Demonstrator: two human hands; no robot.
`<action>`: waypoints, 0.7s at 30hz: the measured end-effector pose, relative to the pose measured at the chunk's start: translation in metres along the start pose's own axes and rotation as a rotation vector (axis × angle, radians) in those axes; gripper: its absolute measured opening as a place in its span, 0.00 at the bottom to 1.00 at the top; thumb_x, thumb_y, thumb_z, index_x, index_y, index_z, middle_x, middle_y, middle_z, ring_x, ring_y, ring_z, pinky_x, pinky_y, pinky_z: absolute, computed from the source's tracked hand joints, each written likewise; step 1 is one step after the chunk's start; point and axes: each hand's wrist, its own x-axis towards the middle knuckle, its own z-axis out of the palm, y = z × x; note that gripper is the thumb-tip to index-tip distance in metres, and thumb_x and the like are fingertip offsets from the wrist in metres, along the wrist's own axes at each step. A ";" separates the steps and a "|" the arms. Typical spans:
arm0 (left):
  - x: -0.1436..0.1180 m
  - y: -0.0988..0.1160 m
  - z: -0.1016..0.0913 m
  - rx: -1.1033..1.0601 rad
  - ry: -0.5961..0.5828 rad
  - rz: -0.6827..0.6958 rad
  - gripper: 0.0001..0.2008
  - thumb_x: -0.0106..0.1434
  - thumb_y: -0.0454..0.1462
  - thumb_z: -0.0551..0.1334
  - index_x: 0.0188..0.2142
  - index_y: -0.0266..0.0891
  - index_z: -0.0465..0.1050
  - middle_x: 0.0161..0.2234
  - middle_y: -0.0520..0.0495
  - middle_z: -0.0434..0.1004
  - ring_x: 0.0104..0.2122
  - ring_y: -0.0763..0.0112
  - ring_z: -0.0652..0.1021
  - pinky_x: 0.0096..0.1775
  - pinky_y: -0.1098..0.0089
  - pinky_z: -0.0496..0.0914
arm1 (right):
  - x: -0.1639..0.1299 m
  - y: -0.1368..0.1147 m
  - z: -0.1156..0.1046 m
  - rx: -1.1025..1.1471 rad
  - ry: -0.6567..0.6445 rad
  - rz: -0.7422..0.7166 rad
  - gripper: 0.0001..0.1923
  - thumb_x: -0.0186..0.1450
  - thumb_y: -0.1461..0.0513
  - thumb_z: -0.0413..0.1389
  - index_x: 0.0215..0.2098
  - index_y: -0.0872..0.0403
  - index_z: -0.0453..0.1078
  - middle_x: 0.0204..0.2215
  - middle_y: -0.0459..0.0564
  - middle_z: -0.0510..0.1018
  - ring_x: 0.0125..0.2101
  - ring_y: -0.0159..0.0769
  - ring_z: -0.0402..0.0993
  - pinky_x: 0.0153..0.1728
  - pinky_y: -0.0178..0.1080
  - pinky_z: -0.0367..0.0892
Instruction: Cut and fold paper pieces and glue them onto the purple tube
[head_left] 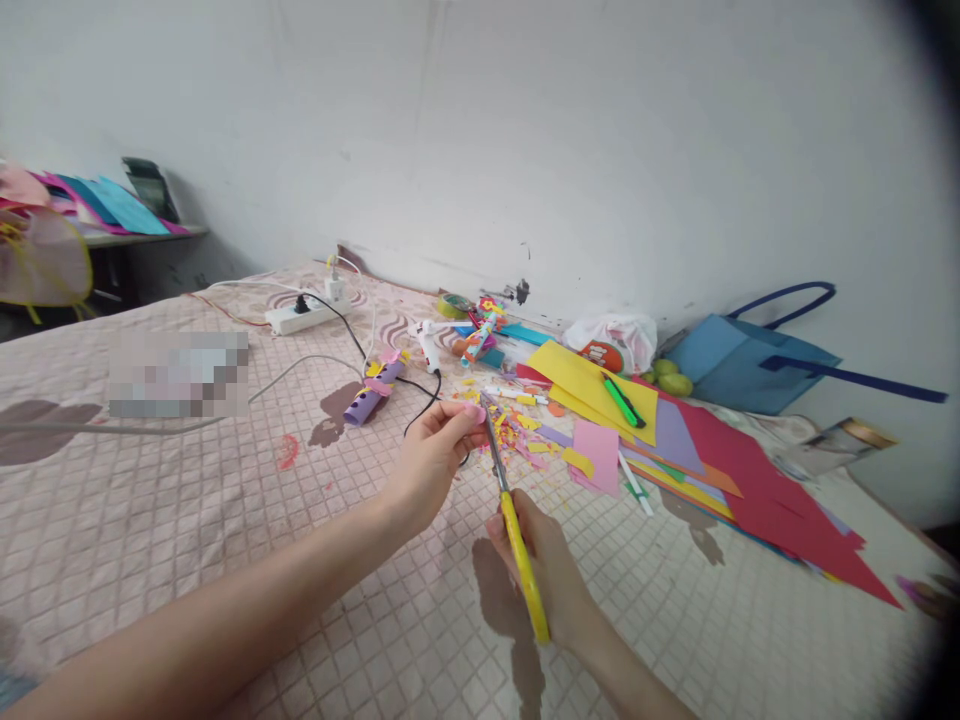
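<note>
Head view, only feed I have: left hand (pixel 431 452) pinches a small pink piece (pixel 475 412) between thumb and index finger, up in front of the scrap pile; right hand (pixel 559 565) is wrapped round the yellow handle of the scissors (pixel 513 525), tips pointing away from the body. Blades sit right beside the left fingertips. I can't tell whether they're parted or closed, or whether the edge touches the pink. Step reads as trimming the piece to shape. To do it well, I'd grip the pink by its far edge so more of it sticks out, tuck the thumb back from the blade line, and turn the paper into the cut rather than swing the scissors. Short snips near the pivot; less slip than at the tips. I'd stay over the paper scraps (pixel 517 432) so offcuts land there, and clear of the glue gun (pixel 428 348) and its black cable (pixel 426 410) just beyond the left hand. Purple roll (pixel 373 394) lies left of that, out of the way.
</note>
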 end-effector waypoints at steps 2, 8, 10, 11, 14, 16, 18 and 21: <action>0.001 0.000 -0.001 0.003 -0.010 0.004 0.07 0.51 0.35 0.67 0.26 0.35 0.70 0.26 0.52 0.73 0.27 0.79 0.73 0.35 0.75 0.67 | 0.000 0.000 0.000 0.004 -0.002 0.005 0.11 0.60 0.59 0.49 0.23 0.51 0.52 0.15 0.37 0.58 0.13 0.24 0.52 0.12 0.29 0.49; 0.003 0.000 -0.004 0.012 -0.020 0.001 0.07 0.51 0.36 0.67 0.26 0.35 0.70 0.26 0.52 0.72 0.27 0.79 0.73 0.36 0.75 0.67 | 0.001 0.004 0.000 -0.031 0.021 0.008 0.12 0.59 0.57 0.50 0.23 0.50 0.52 0.13 0.37 0.58 0.11 0.25 0.52 0.12 0.30 0.50; 0.004 0.001 -0.004 0.020 -0.020 0.000 0.08 0.51 0.36 0.67 0.25 0.34 0.70 0.26 0.52 0.72 0.27 0.79 0.73 0.36 0.75 0.67 | 0.000 0.006 0.001 -0.052 0.021 0.011 0.12 0.59 0.56 0.50 0.23 0.50 0.52 0.13 0.37 0.58 0.12 0.26 0.53 0.13 0.31 0.51; 0.004 0.002 -0.004 0.028 -0.017 -0.002 0.08 0.51 0.36 0.67 0.25 0.34 0.70 0.26 0.51 0.72 0.28 0.79 0.73 0.36 0.74 0.67 | 0.000 0.006 0.001 -0.056 0.021 0.014 0.12 0.59 0.55 0.50 0.23 0.50 0.53 0.12 0.37 0.58 0.12 0.26 0.54 0.14 0.31 0.52; 0.005 0.004 -0.004 0.058 -0.010 -0.014 0.08 0.51 0.36 0.67 0.26 0.34 0.70 0.28 0.50 0.73 0.30 0.77 0.73 0.37 0.74 0.67 | 0.004 0.008 -0.004 -0.075 0.033 0.033 0.13 0.59 0.53 0.50 0.23 0.50 0.54 0.11 0.38 0.58 0.13 0.28 0.57 0.15 0.31 0.54; 0.006 0.005 -0.004 0.075 -0.007 -0.033 0.09 0.50 0.36 0.67 0.26 0.33 0.70 0.29 0.49 0.73 0.31 0.76 0.74 0.37 0.74 0.67 | 0.011 0.012 -0.014 -0.135 0.064 0.044 0.15 0.59 0.50 0.49 0.23 0.51 0.57 0.13 0.39 0.61 0.14 0.30 0.60 0.17 0.32 0.55; 0.008 0.005 -0.006 0.093 -0.005 -0.064 0.09 0.50 0.36 0.68 0.26 0.33 0.70 0.29 0.48 0.73 0.31 0.76 0.74 0.37 0.74 0.67 | 0.021 0.020 -0.032 -0.265 0.132 0.040 0.17 0.58 0.48 0.50 0.24 0.52 0.60 0.16 0.43 0.67 0.17 0.32 0.64 0.19 0.33 0.57; 0.010 0.000 -0.011 0.144 -0.020 -0.136 0.10 0.49 0.37 0.68 0.26 0.33 0.70 0.27 0.49 0.72 0.29 0.77 0.73 0.35 0.75 0.66 | 0.038 0.040 -0.068 -0.669 0.270 0.118 0.17 0.56 0.47 0.52 0.29 0.52 0.65 0.22 0.48 0.73 0.24 0.38 0.69 0.24 0.35 0.58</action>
